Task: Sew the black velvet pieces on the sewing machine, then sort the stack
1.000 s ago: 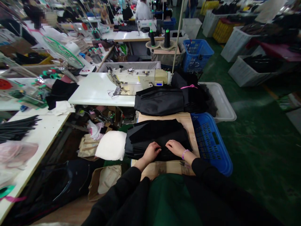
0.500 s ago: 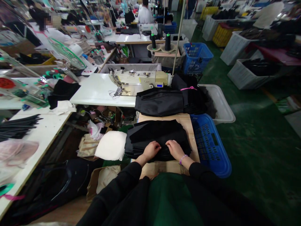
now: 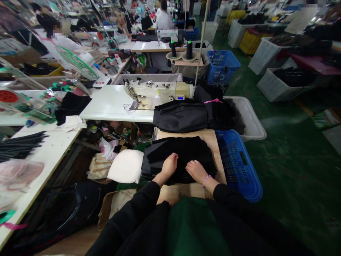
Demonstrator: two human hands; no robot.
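A stack of black fabric pieces [image 3: 186,145] lies on a light wooden board [image 3: 220,156] in front of me. My left hand [image 3: 170,165] is over the middle of the stack, its fingers curled together at the cloth; whatever they pinch is too small to make out. My right hand [image 3: 196,170], with a beaded bracelet at the wrist, rests on the stack's near right part, fingers bent and pressed together on the dark cloth. Behind the stack lies another pile of black pieces [image 3: 181,115], beside a sewing machine [image 3: 162,90].
A blue basket [image 3: 250,177] stands right of the board, with a white bin [image 3: 257,121] behind it. To the left are a white cushion [image 3: 126,165] and a white table [image 3: 50,149] with black strips. Other people sit farther back.
My left hand has moved up and slightly left over the stack. My right hand has shifted slightly left. The fabric stack looks nearly the same.
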